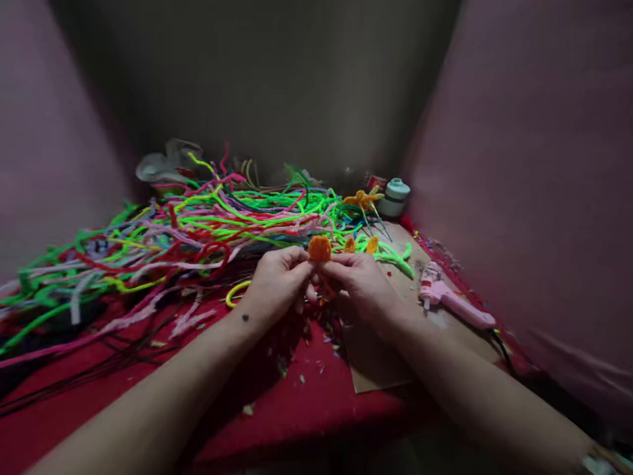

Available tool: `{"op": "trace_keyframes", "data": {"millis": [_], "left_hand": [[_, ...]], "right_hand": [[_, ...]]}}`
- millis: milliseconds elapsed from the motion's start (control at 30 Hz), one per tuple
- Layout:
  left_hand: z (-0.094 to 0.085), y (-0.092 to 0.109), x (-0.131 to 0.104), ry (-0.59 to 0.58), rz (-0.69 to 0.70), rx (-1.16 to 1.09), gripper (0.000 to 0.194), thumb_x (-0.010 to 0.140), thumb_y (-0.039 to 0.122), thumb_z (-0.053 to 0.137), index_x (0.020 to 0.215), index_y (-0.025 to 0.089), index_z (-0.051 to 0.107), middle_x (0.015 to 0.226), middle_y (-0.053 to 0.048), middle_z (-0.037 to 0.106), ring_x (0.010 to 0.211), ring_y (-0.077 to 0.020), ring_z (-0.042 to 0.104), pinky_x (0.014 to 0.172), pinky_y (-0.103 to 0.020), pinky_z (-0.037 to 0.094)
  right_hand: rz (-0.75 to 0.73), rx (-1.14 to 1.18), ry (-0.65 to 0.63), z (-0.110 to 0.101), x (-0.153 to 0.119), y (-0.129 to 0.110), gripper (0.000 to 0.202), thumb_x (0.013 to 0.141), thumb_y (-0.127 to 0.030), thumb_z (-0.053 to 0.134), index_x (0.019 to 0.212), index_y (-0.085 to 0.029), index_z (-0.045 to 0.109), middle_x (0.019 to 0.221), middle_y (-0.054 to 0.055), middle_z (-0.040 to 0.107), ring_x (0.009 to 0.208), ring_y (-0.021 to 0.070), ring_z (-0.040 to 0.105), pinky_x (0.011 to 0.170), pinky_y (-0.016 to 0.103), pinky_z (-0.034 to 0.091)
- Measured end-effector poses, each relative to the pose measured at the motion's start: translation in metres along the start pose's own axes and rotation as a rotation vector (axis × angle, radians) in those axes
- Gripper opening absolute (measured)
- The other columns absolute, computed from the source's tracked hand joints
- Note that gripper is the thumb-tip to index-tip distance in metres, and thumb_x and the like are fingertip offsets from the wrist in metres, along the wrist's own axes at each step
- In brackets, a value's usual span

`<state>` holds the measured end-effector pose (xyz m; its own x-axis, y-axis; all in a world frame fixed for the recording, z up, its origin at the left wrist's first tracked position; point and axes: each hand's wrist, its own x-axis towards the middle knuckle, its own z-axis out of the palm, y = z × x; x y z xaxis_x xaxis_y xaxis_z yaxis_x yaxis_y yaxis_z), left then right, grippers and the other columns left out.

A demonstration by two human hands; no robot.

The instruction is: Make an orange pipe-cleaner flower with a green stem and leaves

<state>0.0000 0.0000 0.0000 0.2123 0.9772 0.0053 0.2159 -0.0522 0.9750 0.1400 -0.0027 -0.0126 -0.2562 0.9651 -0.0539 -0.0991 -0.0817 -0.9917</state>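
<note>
The left grip and right grip both pinch the orange fuzzy piece above the red tabletop. It looks light, soft and bendable, probably easily crushed, so its lower edge seems the best hold.

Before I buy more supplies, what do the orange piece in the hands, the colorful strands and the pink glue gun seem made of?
Colorful strands: probably matte chenille fiber, given their fuzzy edges; any wire core is hidden. Orange piece: perhaps the same, matte and softly ridged. Pink glue gun: likely hard plastic, smooth and evenly colored.
</note>
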Motion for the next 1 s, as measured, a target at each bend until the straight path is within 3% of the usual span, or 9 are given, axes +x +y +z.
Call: {"op": "trace_keyframes", "data": {"millis": [267, 400, 500, 667, 867, 1000], "left_hand": [[-0.005, -0.003, 0.004, 0.021, 0.128, 0.112, 0.015, 0.075, 0.028, 0.056, 0.069, 0.015, 0.057, 0.049, 0.006, 0.046, 0.041, -0.0050, 0.035, 0.039, -0.017, 0.027], [-0.007, -0.003, 0.007, 0.001, 0.140, 0.139, 0.011, 0.072, 0.025, 0.058, 0.076, 0.015, 0.058, 0.056, 0.005, 0.051, 0.043, -0.0056, 0.040, 0.039, -0.017, 0.030], [-0.010, -0.002, 0.011, 0.049, 0.162, 0.046, 0.021, 0.069, 0.026, 0.064, 0.085, 0.015, 0.054, 0.056, 0.005, 0.053, 0.042, -0.0083, 0.046, 0.039, -0.019, 0.036], [-0.012, -0.006, 0.014, 0.144, 0.387, 0.012, 0.026, 0.073, 0.025, 0.063, 0.094, 0.018, 0.050, 0.062, 0.005, 0.055, 0.049, -0.0094, 0.052, 0.046, -0.021, 0.042], [-0.012, -0.016, 0.011, 0.295, 0.767, 0.499, 0.015, 0.083, 0.019, 0.055, 0.098, 0.020, 0.053, 0.069, 0.004, 0.057, 0.057, -0.0078, 0.052, 0.057, -0.020, 0.044], [-0.014, -0.017, 0.010, 0.320, 0.962, 0.686, 0.012, 0.086, 0.016, 0.051, 0.097, 0.019, 0.055, 0.081, -0.001, 0.063, 0.069, -0.0099, 0.058, 0.066, -0.021, 0.046]], "right_hand": [[-0.069, -0.017, 0.016, -0.004, 0.002, -0.001, 0.016, 0.068, -0.026, 0.061, 0.059, -0.014, 0.057, 0.056, -0.002, 0.051, 0.048, 0.0073, 0.040, 0.049, 0.024, 0.030], [-0.131, -0.099, 0.064, -0.006, 0.003, 0.000, 0.017, 0.069, -0.028, 0.060, 0.061, -0.014, 0.059, 0.054, -0.003, 0.048, 0.048, 0.0077, 0.038, 0.049, 0.024, 0.029], [-0.179, -0.201, 0.134, -0.007, 0.002, 0.000, 0.015, 0.070, -0.025, 0.057, 0.063, -0.013, 0.061, 0.054, -0.004, 0.045, 0.050, 0.0078, 0.035, 0.049, 0.024, 0.027], [-0.256, -0.441, 0.164, -0.007, 0.000, 0.000, 0.019, 0.075, -0.023, 0.051, 0.061, -0.014, 0.060, 0.053, -0.004, 0.038, 0.053, 0.0084, 0.032, 0.051, 0.024, 0.025], [-0.305, -0.569, 0.151, -0.006, -0.002, -0.001, 0.023, 0.079, -0.022, 0.048, 0.061, -0.014, 0.059, 0.055, -0.004, 0.035, 0.054, 0.0082, 0.030, 0.053, 0.023, 0.026], [-0.298, -0.605, 0.150, -0.006, -0.003, -0.002, 0.023, 0.080, -0.022, 0.049, 0.061, -0.014, 0.059, 0.055, -0.004, 0.034, 0.054, 0.0080, 0.029, 0.053, 0.023, 0.025]]}}
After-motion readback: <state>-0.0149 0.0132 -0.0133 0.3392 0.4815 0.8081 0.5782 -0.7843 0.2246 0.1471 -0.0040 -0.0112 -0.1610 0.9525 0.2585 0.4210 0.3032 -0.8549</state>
